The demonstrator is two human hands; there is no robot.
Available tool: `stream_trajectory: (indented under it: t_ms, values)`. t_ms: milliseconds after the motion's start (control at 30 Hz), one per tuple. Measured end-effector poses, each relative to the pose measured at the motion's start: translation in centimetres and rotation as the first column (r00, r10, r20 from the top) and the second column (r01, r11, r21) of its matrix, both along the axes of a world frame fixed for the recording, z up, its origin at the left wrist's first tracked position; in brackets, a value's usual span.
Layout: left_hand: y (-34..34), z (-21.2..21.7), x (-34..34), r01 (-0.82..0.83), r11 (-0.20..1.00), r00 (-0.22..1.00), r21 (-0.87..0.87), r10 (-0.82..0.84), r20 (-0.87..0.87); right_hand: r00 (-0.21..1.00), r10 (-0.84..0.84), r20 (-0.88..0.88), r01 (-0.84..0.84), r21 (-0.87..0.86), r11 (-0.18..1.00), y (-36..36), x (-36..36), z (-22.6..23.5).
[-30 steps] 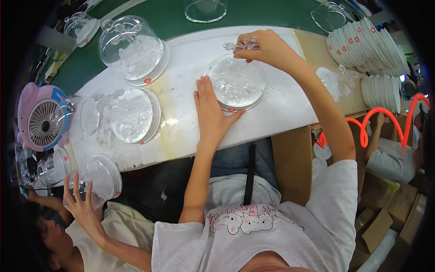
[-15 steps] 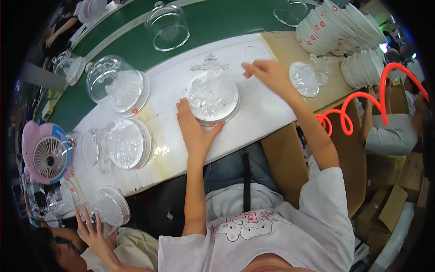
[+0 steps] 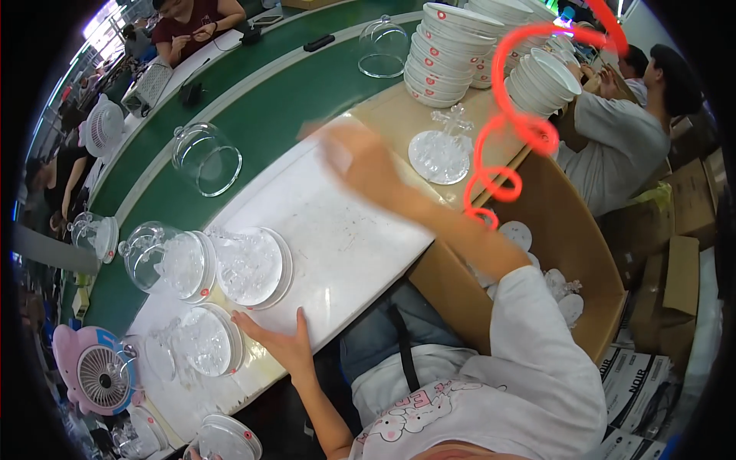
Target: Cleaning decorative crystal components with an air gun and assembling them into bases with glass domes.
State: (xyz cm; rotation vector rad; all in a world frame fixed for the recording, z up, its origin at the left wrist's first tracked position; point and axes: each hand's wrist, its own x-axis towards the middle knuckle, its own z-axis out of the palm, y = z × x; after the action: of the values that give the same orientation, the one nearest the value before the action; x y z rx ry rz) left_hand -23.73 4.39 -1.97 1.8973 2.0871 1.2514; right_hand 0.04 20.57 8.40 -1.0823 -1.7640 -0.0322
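Note:
My left hand [image 3: 277, 343] has its thumb and fingers spread and holds nothing. Its fingertips are at the edge of a round white base [image 3: 207, 341] topped with clear plastic pieces; whether they touch it I cannot tell. Just beyond sits another white base [image 3: 251, 267] with clear pieces on it. Beside that, a clear dome [image 3: 146, 259] leans against a third base [image 3: 184, 264]. My right hand [image 3: 349, 157] is smeared by motion above the far right part of the white board [image 3: 330, 222], its fingers unreadable.
Stacks of white bases [image 3: 452, 57] stand at the far right, near a clear cross on a disc [image 3: 439, 156]. A red coiled hose [image 3: 498, 176] hangs by an open carton [image 3: 586, 253] holding clear pieces. Another dome [image 3: 207, 161] rests on the green belt. A pink fan [image 3: 96, 369] stands left.
The base that was under my left hand now stands farther left beside the others. My left hand has left it, moving left. My right hand has swung, blurring. The view has shifted right.

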Motion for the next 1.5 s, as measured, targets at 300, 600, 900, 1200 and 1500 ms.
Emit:
stream_trajectory:
  t_ms: [300,600,900,1200,1500]
  values:
    - [-0.2,0.4,0.1,0.006,0.999,1.0,0.054,-0.005,-0.009,0.316,-0.721,0.617,0.778,0.267,0.569,11.4,24.6,10.8]
    - [-0.4,1.1,0.8,0.016,0.994,0.999,0.106,-0.02,0.034,0.925,-0.158,-0.346,0.141,-0.075,0.987,8.1,25.0,9.8]
    - [4.1,5.6,11.0,0.478,0.859,0.845,0.181,-0.507,0.172,0.19,-0.292,-0.937,-0.806,-0.319,0.499,-9.8,2.6,-4.7]
    - [5.7,2.4,8.1,0.644,0.736,0.711,-0.211,-0.677,-0.19,0.971,-0.147,0.19,0.203,-0.326,0.923,-5.1,13.0,-2.2]
    - [3.6,2.3,8.1,0.57,0.808,0.817,-0.148,-0.576,-0.002,0.85,-0.264,0.455,0.492,-0.511,0.705,1.6,23.6,-0.5]
